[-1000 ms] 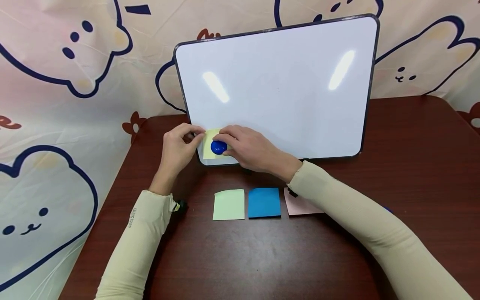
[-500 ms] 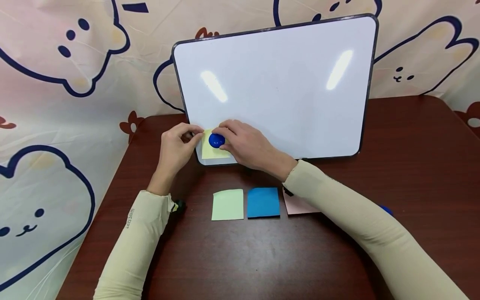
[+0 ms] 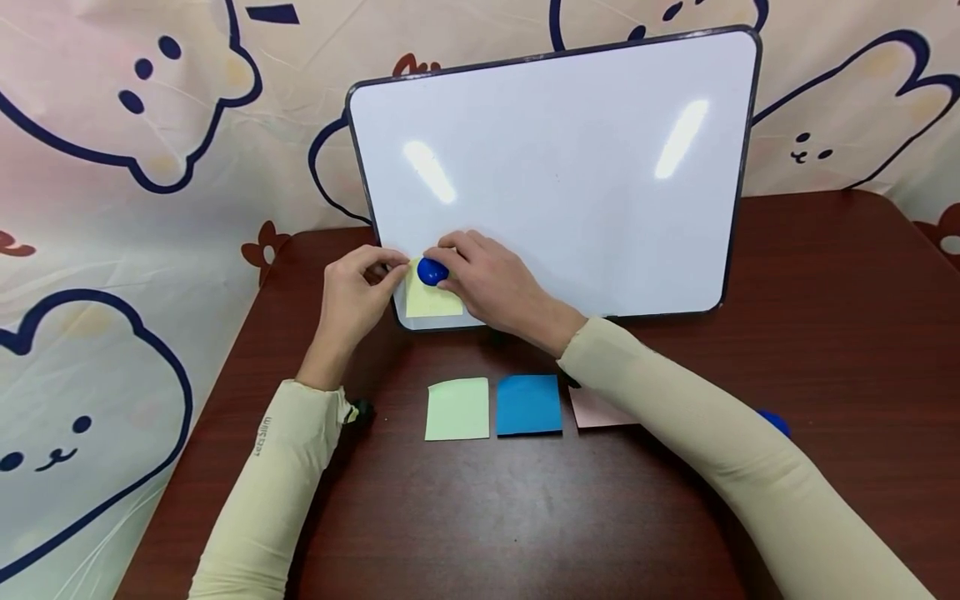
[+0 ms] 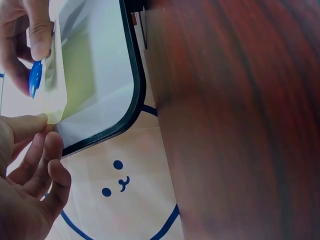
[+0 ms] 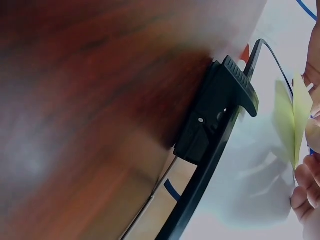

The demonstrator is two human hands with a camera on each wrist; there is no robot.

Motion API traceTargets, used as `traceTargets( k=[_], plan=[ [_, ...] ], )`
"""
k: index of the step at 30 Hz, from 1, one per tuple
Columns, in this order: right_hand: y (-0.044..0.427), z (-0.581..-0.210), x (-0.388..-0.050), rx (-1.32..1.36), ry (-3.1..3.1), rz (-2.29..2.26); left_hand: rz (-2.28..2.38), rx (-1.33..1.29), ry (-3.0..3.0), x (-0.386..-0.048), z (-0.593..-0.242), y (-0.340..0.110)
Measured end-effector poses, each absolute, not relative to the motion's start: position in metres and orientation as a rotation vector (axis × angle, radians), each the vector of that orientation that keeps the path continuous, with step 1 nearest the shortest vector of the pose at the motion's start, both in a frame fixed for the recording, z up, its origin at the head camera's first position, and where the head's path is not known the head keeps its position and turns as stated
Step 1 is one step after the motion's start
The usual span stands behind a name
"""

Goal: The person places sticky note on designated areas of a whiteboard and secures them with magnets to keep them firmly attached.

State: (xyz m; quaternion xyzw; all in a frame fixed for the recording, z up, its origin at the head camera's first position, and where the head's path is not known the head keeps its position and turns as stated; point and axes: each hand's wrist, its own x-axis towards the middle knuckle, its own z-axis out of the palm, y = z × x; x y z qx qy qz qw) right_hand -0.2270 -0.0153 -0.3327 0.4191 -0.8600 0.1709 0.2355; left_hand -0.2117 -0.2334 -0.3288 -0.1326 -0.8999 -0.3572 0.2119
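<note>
A yellow sticky note (image 3: 433, 302) lies against the lower left corner of the whiteboard (image 3: 562, 183); in the left wrist view the note (image 4: 57, 95) stands partly off the board. The left hand (image 3: 354, 292) pinches the note's upper left corner between thumb and forefinger. The right hand (image 3: 498, 283) grips a round blue magnet (image 3: 432, 272) over the note's upper part. In the left wrist view the blue magnet (image 4: 35, 79) shows edge-on under the right fingers. The right wrist view shows the note (image 5: 301, 112) bent away from the board.
Green (image 3: 457, 409), blue (image 3: 528, 405) and pink (image 3: 600, 408) sticky notes lie in a row on the dark wooden table (image 3: 450, 517), the pink one partly under the right sleeve. Another blue object (image 3: 775, 422) shows behind that sleeve. A black clip stand (image 5: 215, 110) holds the board's lower edge.
The right hand and the blue magnet have moved up along the yellow note, from its lower middle to near its top edge. The left hand has kept its pinch at the corner.
</note>
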Motion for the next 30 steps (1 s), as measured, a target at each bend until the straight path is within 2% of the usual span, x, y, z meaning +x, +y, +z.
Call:
traceTargets(
  k=[30],
  plan=[
    [-0.0233, -0.3323, -0.2352, 1.076, -2.357, 0.409, -1.014, -0.396, -2.479, -0.2133, -0.3290, -0.2357]
  ],
)
